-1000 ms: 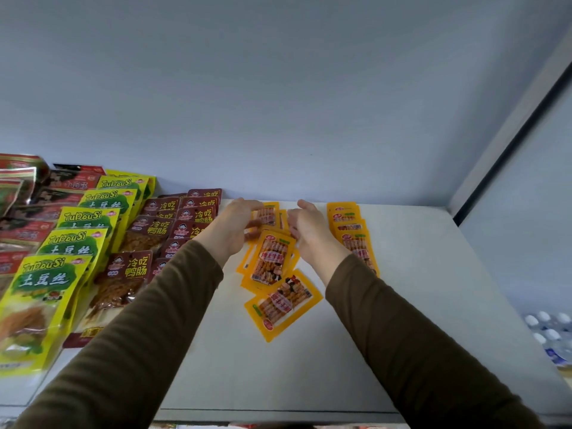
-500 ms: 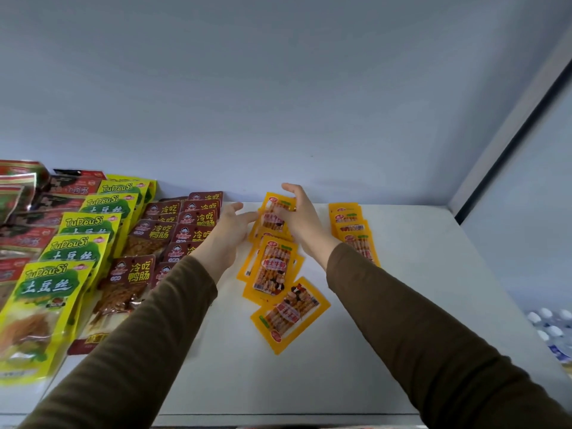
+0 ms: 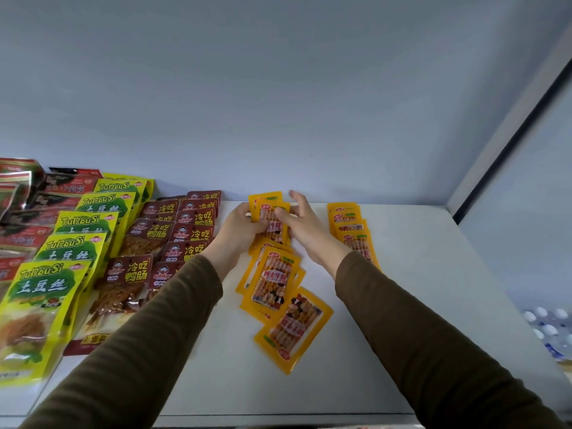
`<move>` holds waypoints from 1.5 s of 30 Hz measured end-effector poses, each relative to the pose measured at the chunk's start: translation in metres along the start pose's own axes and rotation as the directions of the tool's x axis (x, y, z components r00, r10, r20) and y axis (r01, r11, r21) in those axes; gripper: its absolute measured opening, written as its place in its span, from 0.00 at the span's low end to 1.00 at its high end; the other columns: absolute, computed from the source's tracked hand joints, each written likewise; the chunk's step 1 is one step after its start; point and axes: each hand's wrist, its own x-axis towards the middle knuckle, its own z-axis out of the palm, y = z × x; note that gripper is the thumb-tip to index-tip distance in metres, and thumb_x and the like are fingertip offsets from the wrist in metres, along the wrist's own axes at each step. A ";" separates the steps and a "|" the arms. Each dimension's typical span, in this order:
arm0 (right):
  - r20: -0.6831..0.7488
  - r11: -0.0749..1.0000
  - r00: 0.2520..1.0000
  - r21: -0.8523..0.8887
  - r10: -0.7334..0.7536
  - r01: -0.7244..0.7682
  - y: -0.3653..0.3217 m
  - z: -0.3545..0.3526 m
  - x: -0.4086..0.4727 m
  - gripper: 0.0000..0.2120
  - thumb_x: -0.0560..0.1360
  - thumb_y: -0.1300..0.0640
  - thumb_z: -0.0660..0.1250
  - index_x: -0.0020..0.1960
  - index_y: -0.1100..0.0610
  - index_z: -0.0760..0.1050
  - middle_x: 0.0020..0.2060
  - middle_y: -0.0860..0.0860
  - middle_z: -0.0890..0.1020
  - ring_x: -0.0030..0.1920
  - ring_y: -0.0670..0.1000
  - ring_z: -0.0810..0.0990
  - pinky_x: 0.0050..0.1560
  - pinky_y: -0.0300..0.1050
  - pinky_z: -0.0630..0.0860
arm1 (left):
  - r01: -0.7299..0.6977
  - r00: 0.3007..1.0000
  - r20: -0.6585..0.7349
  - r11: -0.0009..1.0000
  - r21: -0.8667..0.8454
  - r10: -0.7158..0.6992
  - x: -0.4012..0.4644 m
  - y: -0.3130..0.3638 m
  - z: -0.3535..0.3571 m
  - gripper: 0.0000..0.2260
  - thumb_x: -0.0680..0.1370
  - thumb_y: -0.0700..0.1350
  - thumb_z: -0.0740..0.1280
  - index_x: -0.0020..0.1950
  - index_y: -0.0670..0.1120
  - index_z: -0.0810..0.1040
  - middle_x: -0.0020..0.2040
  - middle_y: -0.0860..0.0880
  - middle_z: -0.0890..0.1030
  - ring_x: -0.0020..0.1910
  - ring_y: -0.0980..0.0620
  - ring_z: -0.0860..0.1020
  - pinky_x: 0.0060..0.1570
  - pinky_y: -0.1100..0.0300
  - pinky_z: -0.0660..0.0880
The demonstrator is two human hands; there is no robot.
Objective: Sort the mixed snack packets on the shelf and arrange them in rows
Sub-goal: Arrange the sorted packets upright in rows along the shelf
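Observation:
Both hands hold a small stack of orange packets (image 3: 270, 209) upright near the back of the white shelf (image 3: 402, 274). My left hand (image 3: 244, 227) grips the stack's left edge, and my right hand (image 3: 301, 222) pinches its right side with thumb and fingers. Below the hands lies a loose pile of orange packets (image 3: 272, 281), and one more orange packet (image 3: 294, 328) sits askew nearest me. A neat row of orange packets (image 3: 351, 232) runs front to back at the right of my right wrist.
Rows of dark red packets (image 3: 173, 239) and yellow-green packets (image 3: 71, 243) fill the shelf's left side, with red and black packets (image 3: 28, 205) at the far left. The back wall is close behind. Water bottles (image 3: 548, 329) show below right.
My left hand has moved right and joined the right hand on the orange stack, which is now raised upright between both hands. The view has shifted slightly.

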 end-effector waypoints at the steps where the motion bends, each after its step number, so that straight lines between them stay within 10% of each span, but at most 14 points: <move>1: -0.011 1.000 1.000 -0.023 0.017 -0.018 0.002 0.000 0.001 0.22 0.82 0.50 0.67 0.74 0.51 0.68 0.65 0.52 0.78 0.63 0.54 0.79 0.64 0.55 0.78 | -0.001 1.000 -0.001 1.000 -0.025 0.001 0.000 -0.001 0.000 0.14 0.81 0.37 0.70 0.65 0.44 0.75 0.55 0.43 0.86 0.51 0.44 0.86 0.53 0.48 0.83; 7: -0.050 0.989 0.997 0.135 0.060 -0.052 0.005 0.002 0.003 0.04 0.80 0.57 0.69 0.54 0.53 0.80 0.52 0.54 0.86 0.53 0.54 0.85 0.51 0.50 0.82 | -0.055 0.998 0.017 0.979 0.197 0.053 -0.015 -0.002 -0.004 0.36 0.77 0.39 0.74 0.81 0.49 0.61 0.73 0.43 0.72 0.69 0.44 0.75 0.64 0.43 0.78; 12: -0.053 0.973 0.990 0.199 0.127 -0.114 0.007 -0.003 0.007 0.03 0.79 0.58 0.70 0.53 0.55 0.79 0.53 0.57 0.86 0.55 0.57 0.85 0.59 0.58 0.81 | -0.339 0.941 0.246 0.620 0.708 0.234 -0.091 -0.022 -0.006 0.47 0.69 0.80 0.58 0.82 0.64 0.44 0.84 0.54 0.43 0.83 0.47 0.41 0.80 0.39 0.50; 17: -0.048 0.973 0.988 0.187 0.147 -0.136 0.004 0.000 0.009 0.03 0.79 0.60 0.70 0.50 0.54 0.78 0.52 0.56 0.85 0.57 0.60 0.84 0.62 0.63 0.78 | -0.435 0.898 0.387 0.295 0.851 0.208 -0.146 -0.058 0.034 0.49 0.62 0.87 0.41 0.79 0.70 0.36 0.78 0.58 0.25 0.76 0.52 0.21 0.75 0.33 0.30; 35: 0.198 0.929 0.946 0.220 0.257 -0.298 -0.031 0.037 0.016 0.07 0.83 0.58 0.64 0.60 0.55 0.77 0.48 0.54 0.84 0.44 0.51 0.84 0.41 0.44 0.80 | -0.273 0.925 0.107 0.442 0.855 0.366 -0.075 -0.055 0.006 0.36 0.83 0.62 0.57 0.85 0.52 0.44 0.84 0.44 0.36 0.82 0.45 0.34 0.80 0.49 0.45; 45: 0.224 0.970 0.948 0.031 0.227 -0.239 -0.032 0.052 0.017 0.19 0.79 0.57 0.71 0.68 0.53 0.72 0.59 0.54 0.83 0.58 0.56 0.83 0.59 0.56 0.80 | -0.230 0.950 0.090 0.472 0.851 0.300 -0.077 -0.058 -0.007 0.37 0.84 0.63 0.56 0.84 0.53 0.39 0.84 0.45 0.36 0.83 0.39 0.39 0.80 0.46 0.44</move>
